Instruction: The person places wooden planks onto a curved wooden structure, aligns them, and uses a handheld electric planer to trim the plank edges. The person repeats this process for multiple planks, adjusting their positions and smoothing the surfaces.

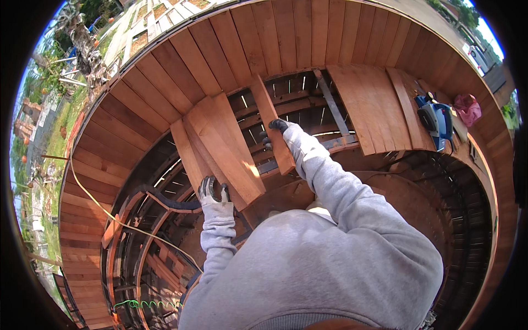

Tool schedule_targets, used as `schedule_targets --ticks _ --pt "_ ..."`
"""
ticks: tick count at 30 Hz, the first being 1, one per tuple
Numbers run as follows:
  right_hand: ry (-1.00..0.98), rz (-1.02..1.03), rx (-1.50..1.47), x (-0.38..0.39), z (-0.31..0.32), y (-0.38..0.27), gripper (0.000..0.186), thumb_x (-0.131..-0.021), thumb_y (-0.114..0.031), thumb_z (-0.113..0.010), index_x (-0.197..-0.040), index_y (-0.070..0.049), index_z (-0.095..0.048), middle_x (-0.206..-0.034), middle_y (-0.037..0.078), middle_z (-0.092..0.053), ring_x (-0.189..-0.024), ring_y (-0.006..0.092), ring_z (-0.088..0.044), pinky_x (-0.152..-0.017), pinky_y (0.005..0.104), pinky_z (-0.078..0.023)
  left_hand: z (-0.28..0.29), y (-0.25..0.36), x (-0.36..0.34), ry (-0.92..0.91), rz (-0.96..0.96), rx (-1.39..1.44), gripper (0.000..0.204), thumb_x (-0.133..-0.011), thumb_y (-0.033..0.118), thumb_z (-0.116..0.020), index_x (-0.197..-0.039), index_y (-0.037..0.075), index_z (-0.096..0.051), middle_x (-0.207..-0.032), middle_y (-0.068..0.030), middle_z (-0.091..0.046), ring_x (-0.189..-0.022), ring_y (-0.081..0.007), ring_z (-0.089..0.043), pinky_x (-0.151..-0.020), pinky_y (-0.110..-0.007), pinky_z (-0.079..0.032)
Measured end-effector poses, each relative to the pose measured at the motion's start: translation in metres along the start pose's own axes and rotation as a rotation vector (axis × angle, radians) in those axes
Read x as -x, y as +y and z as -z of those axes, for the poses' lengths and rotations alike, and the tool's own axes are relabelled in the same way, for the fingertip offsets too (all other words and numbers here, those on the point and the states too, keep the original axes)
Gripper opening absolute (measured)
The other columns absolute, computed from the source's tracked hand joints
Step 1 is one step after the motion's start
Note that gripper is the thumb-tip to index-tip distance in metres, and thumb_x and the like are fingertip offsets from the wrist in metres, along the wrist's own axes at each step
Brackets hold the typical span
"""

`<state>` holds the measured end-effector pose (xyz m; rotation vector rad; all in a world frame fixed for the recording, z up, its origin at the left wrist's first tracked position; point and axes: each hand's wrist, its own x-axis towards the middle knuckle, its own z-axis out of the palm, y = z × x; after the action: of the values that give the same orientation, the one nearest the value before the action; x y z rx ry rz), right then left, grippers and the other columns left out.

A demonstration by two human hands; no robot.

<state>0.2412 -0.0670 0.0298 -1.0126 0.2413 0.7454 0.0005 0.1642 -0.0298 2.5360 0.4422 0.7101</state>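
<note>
Both my hands wear grey gloves with dark fingers. In my right hand [276, 131] is a narrow wooden board [284, 158], gripped by its edges. This board lies across the open framing [302, 102], its far end meeting the planked wall. My left hand [215, 191] rests with fingers apart at the near end of a narrow plank [190, 151]. Beside it, a wider plank [225, 151] overlaps other loose planks. A gap with dark ribs showing separates these planks from the board in my right hand.
Fitted boards [363, 107] cover the framing on the right, with a blue power planer [438, 125] and pink bag [467, 109] beyond. A dark metal bar [333, 104] crosses the gap. A yellowish hose [129, 225] and green coiled hose [151, 303] lie left. Curved planked walls [264, 36] surround me.
</note>
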Motion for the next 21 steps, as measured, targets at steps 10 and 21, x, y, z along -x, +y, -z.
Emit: schedule_targets --ticks 10,21 --pt "0.328 0.168 0.061 -0.006 0.098 -0.011 0.045 -0.097 -0.015 -0.063 -0.141 -0.016 -0.051 -0.088 0.006 -0.064 -0.061 0.0195 -0.062 -0.053 0.0349 -0.054 -0.004 -0.002 0.002 0.009 0.027 0.073 0.041 -0.086 0.017 -0.072 -0.123 0.002 -0.061 -0.128 -0.0225 -0.059 -0.123 -0.0402 -0.053 -0.109 -0.048 -0.041" --pt "0.456 0.561 0.091 0.029 0.122 -0.035 0.069 -0.099 -0.015 -0.064 -0.158 -0.028 -0.031 -0.087 0.001 -0.061 -0.058 0.0113 -0.056 -0.052 0.0271 -0.048 -0.004 0.001 -0.004 0.020 -0.121 -0.065 0.033 -0.090 0.012 -0.066 -0.118 -0.003 -0.060 -0.121 -0.0242 -0.061 -0.115 -0.0425 -0.056 -0.103 -0.050 -0.044"
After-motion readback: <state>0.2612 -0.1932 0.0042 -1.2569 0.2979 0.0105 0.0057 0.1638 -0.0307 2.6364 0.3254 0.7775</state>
